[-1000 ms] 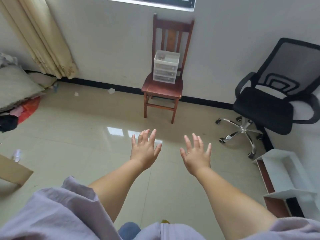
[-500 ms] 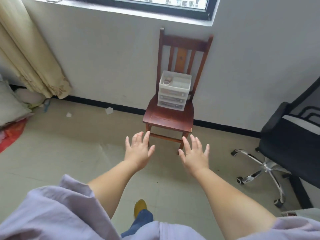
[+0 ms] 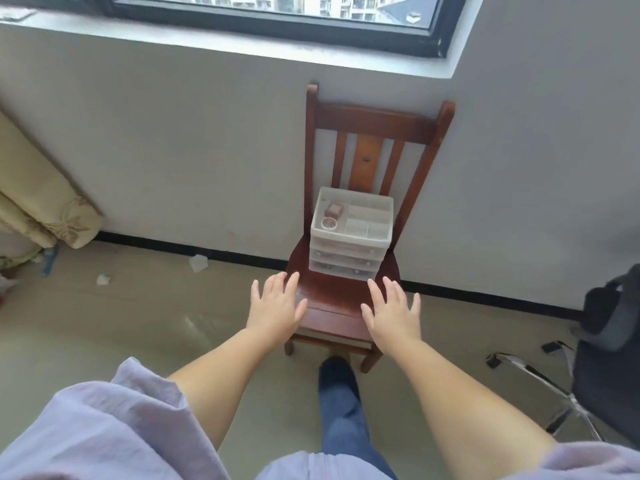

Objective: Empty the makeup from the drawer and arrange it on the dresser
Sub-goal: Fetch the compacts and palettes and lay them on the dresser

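Far left: curtain bunched against the wall, bits of litter on the floor below it, nothing I need. My left hand is out in front, fingers spread, palm down, gripping nothing; it hangs over the front-left edge of the wooden chair, and I can't tell if the fingertips touch the seat. Centre: the white drawer unit sits at the back of the seat against the backrest, three drawers, all look pushed in, with an open divided tray on top. Two small makeup items lie in the tray's left compartments, one squarish, one round; drawer contents are too blurry to call. My right hand mirrors the left, fingers splayed, empty, just short of the unit's front-right corner. Far right: black office chair, partly cut off. No dresser in view. Step in hand, as I judge it: the approach, nothing emptied yet, task barely begun. Next move probably needs both hands forward to the unit, one steadying the light plastic frame so it doesn't slide on the glossy seat, the other pulling a drawer by its small front handle.
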A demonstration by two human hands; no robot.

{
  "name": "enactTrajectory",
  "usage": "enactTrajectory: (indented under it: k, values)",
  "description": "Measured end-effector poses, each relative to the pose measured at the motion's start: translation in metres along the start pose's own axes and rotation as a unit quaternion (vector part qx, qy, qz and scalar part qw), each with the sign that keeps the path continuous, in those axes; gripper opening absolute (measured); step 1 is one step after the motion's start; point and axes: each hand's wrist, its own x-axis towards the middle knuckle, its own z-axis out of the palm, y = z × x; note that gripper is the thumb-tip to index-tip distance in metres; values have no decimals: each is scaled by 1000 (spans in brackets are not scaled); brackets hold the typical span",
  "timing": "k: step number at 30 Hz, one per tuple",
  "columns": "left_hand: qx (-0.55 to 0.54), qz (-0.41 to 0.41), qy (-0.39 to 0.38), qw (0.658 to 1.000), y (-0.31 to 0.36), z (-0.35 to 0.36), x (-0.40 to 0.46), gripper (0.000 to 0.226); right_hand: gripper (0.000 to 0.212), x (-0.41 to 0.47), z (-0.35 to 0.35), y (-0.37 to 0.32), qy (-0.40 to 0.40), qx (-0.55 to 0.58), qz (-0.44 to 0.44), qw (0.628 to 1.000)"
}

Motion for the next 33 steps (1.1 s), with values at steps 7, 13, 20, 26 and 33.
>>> enactTrajectory:
  k: [7, 13, 20, 26, 33]
  values:
    - [-80, -44, -32, 995, 24, 14, 166, 59, 53, 191, -16, 23, -65, 79, -72, 992]
    - [-118, -85, -71, 987, 48, 38, 264, 52, 46, 319, -14, 9, -97, 83, -158, 979]
    - [-82, -97, -119, 985, 58, 74, 320, 52, 53, 396, 23, -12, -134, 51, -186, 972]
    - [-27, -122, -135, 983, 71, 79, 331, 37, 41, 404, 42, -16, -80, 48, -182, 979]
    - [-137, -92, -101, 981, 53, 62, 316, 42, 40, 401, 25, -12, -44, 65, -212, 974]
